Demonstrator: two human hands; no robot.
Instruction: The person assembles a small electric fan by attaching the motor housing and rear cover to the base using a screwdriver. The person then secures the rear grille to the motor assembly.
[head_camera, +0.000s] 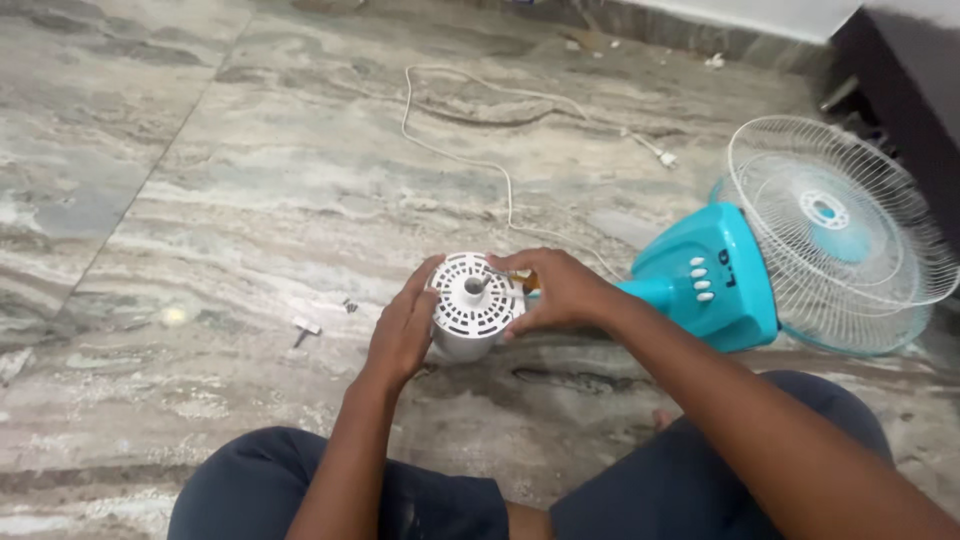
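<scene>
A round white motor housing (472, 308) with a slotted top and a centre hole stands on the marble floor (250, 200). My left hand (402, 328) cups its left side. My right hand (556, 290) grips its right side and holds a tool with an orange handle (526, 282), whose metal shaft (492, 271) lies across the top of the housing. My knees in dark trousers frame the bottom of the view.
A teal table fan (705, 290) with a white wire guard (835, 225) lies on its side at right. Its white cord (500, 160) and plug (662, 155) trail across the floor. A small metal part (304, 328) and a screw (350, 306) lie to the left.
</scene>
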